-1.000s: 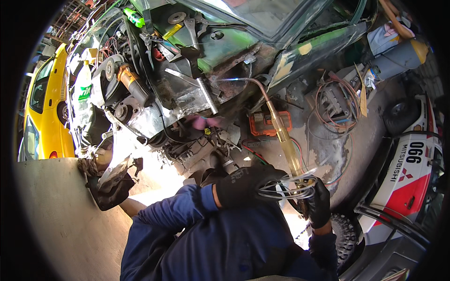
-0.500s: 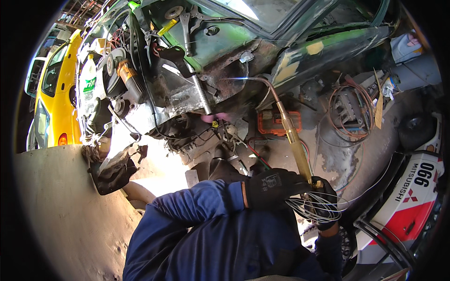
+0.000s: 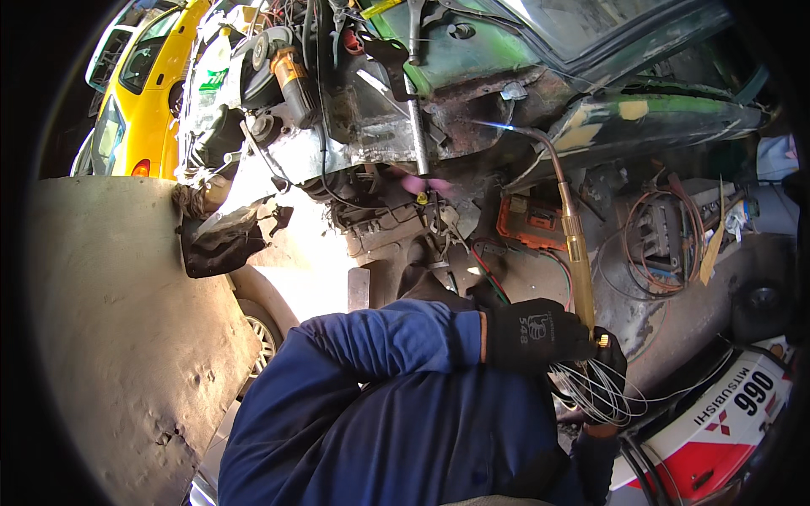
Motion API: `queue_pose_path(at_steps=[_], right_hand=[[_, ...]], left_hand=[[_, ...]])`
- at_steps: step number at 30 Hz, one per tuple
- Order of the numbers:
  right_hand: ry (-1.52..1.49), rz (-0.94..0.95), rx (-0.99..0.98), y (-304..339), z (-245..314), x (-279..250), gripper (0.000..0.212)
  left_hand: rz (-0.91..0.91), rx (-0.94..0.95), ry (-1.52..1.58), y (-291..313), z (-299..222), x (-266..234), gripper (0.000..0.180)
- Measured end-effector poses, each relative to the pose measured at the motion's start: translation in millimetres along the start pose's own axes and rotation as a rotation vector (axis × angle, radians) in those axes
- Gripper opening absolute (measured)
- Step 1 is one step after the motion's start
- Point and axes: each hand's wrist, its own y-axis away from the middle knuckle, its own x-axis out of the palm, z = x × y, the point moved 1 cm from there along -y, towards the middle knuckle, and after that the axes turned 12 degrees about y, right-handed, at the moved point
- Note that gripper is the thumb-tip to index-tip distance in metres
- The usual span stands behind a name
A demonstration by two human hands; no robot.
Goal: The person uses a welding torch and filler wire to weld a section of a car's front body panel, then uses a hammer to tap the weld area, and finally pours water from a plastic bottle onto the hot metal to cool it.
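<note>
A brass gas torch [image 3: 577, 261] points up and away from me, with a small blue flame at the tip of its bent copper neck, close to the rusty metal of a green car body [image 3: 472, 72]. My left hand [image 3: 536, 337], black-gloved, reaches across with its fingers closed against the torch's lower end, beside a brass valve knob [image 3: 603, 341]. Behind the knob, my right hand [image 3: 614, 358], also gloved, is wrapped round the torch's base. A loose coil of thin grey wire [image 3: 595, 392] hangs at both hands; I cannot tell which one carries it.
An angle grinder [image 3: 291, 84] and locking pliers [image 3: 415, 29] rest on the car. Below lie an orange case [image 3: 531, 223] and looped hoses [image 3: 629, 232]. A large metal panel [image 3: 126, 312] stands left, a red-and-white panel [image 3: 717, 430] lower right, a yellow car [image 3: 156, 63] behind.
The view has turned, so most of the scene sits further right and the car higher. Both hands keep their hold at the torch's lower end, and the flame still burns.
</note>
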Motion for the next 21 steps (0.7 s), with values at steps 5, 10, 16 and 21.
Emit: queue_pose_path(at_steps=[5,10,16,21], right_hand=[[0.120,-0.014,-0.039,1.5,1.3,-3.1,0.046],[0.082,-0.001,0.006,5.1,4.8,-0.8,0.049],[0.079,-0.021,-0.001,8.6,6.1,3.5,0.049],[0.084,0.013,0.054,10.7,10.0,2.1,0.045]], left_hand=[[-0.008,0.007,-0.001,-1.0,1.8,3.8,0.055],[-0.004,0.012,0.000,-0.6,-0.5,3.6,0.051],[0.007,-0.003,-0.021,4.2,-0.3,8.2,0.050],[-0.037,0.010,-0.004,7.3,-0.7,10.3,0.055]])
